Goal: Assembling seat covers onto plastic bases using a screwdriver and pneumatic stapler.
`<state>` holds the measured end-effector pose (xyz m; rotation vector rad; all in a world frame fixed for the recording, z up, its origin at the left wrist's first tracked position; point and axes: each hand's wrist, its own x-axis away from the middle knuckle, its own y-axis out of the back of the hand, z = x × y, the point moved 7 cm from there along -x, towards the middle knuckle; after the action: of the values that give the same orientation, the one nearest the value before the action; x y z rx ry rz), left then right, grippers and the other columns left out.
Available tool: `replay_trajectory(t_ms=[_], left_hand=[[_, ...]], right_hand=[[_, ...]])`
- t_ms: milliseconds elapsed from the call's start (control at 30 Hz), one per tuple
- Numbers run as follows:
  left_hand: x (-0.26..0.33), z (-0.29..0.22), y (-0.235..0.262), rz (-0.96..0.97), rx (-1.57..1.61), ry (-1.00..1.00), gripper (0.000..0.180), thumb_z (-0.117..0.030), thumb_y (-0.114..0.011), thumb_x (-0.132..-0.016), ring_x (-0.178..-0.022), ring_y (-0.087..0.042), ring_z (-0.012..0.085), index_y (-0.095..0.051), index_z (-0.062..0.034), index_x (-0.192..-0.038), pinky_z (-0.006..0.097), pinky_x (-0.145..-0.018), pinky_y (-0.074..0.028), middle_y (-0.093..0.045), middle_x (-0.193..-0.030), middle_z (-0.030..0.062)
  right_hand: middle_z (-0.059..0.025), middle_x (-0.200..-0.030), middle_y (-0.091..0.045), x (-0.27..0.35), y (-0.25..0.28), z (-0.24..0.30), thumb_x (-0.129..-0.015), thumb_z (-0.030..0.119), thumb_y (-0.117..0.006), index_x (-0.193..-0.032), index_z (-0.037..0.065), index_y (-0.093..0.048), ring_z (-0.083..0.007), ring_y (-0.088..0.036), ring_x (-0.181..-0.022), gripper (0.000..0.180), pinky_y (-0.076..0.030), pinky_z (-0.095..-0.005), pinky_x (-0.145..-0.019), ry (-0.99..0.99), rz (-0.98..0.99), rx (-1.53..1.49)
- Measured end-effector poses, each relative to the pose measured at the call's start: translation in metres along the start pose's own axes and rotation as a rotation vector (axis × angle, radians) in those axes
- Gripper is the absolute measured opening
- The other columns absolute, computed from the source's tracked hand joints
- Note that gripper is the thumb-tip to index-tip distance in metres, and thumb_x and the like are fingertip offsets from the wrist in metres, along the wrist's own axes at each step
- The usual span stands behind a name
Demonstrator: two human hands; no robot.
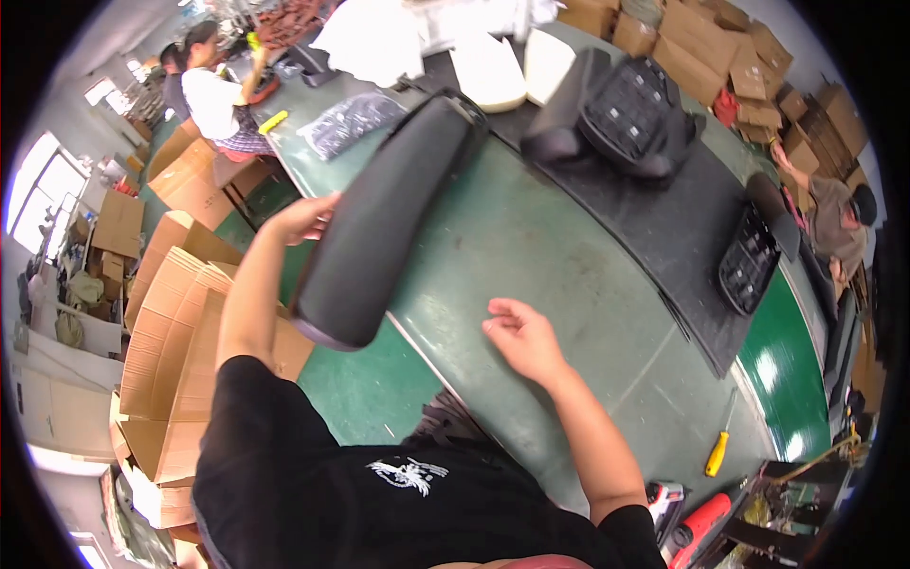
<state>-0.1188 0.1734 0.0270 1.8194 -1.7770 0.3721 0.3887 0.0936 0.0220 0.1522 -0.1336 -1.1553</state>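
Observation:
A long black padded cushion [389, 213], like an armrest or seat pad, hangs at a slant over the left edge of the green table [559, 256]. My left hand [305, 220] grips its left side; the fingertips are partly hidden behind it. Over the table, to the right of the cushion, my right hand [523, 339] is empty, its fingers loosely bent and apart. Farther right, a black padded piece with a ribbed plastic underside [630, 114] rests on a dark mat [645, 242]. A similar black plastic-backed part [749, 261] lies near the mat's right end.
Cardboard boxes [175, 351] stand left of the table. A plastic-wrapped bundle [351, 121] and white padded pieces [488, 71] lie toward the far side. Near right are a yellow-handled screwdriver [718, 453] and a red tool [701, 526]. Co-workers [213, 90] [839, 223] are at far left and right.

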Motion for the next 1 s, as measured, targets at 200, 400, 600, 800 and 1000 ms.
replay_trajectory(t_ms=[200,400,600,800,1000], left_hand=[[-0.025,0.006,-0.047,0.317,0.332,-0.101,0.088,-0.078,-0.053,-0.101,-0.138,-0.061,0.0308,-0.056,-0.0096,-0.157,0.049,-0.116,-0.048,-0.063,-0.153,0.0160],[0.031,-0.018,-0.084,0.362,0.293,-0.096,0.092,-0.075,-0.061,-0.099,-0.138,-0.062,0.0280,-0.054,-0.0050,-0.157,0.045,-0.119,-0.047,-0.061,-0.156,0.0155],[0.046,0.007,-0.150,0.393,0.487,-0.112,0.090,-0.071,-0.057,-0.102,-0.142,-0.059,0.0344,-0.048,-0.0043,-0.161,0.050,-0.124,-0.042,-0.056,-0.160,0.0186],[0.101,0.057,-0.219,0.331,0.773,-0.208,0.088,-0.069,-0.050,-0.105,-0.150,-0.049,0.0386,-0.041,-0.0054,-0.165,0.054,-0.126,-0.040,-0.048,-0.166,0.0188],[0.140,0.057,-0.314,0.451,0.849,-0.352,0.086,-0.069,-0.049,-0.105,-0.150,-0.049,0.0378,-0.042,-0.0075,-0.165,0.054,-0.125,-0.041,-0.050,-0.164,0.0182]], right_hand=[[-0.0179,-0.141,-0.066,-0.033,-0.096,0.005,-0.098,0.029,-0.083,-0.149,-0.005,-0.055,-0.0192,-0.069,-0.114,0.067,-0.059,-0.0333,-0.095,-0.099,0.260,-0.120],[-0.0156,-0.157,-0.051,-0.057,-0.126,0.021,-0.105,0.043,-0.073,-0.168,0.002,-0.025,-0.0247,-0.059,-0.131,0.090,-0.056,-0.0406,-0.103,-0.299,0.263,-0.317],[-0.0234,-0.165,-0.040,-0.048,-0.113,0.047,-0.091,0.025,-0.087,-0.169,0.000,-0.015,-0.0355,-0.044,-0.152,0.109,-0.036,-0.0457,-0.127,0.035,0.181,-0.348],[-0.0313,-0.167,-0.028,0.023,-0.058,0.048,-0.081,0.048,-0.092,-0.175,0.006,-0.007,-0.0449,-0.033,-0.156,0.133,-0.032,-0.0488,-0.128,0.006,0.066,-0.053],[-0.0255,-0.168,-0.027,0.123,0.023,0.076,-0.080,0.047,-0.093,-0.175,0.011,-0.012,-0.0442,-0.036,-0.154,0.130,-0.037,-0.0485,-0.126,0.209,-0.041,0.045]])
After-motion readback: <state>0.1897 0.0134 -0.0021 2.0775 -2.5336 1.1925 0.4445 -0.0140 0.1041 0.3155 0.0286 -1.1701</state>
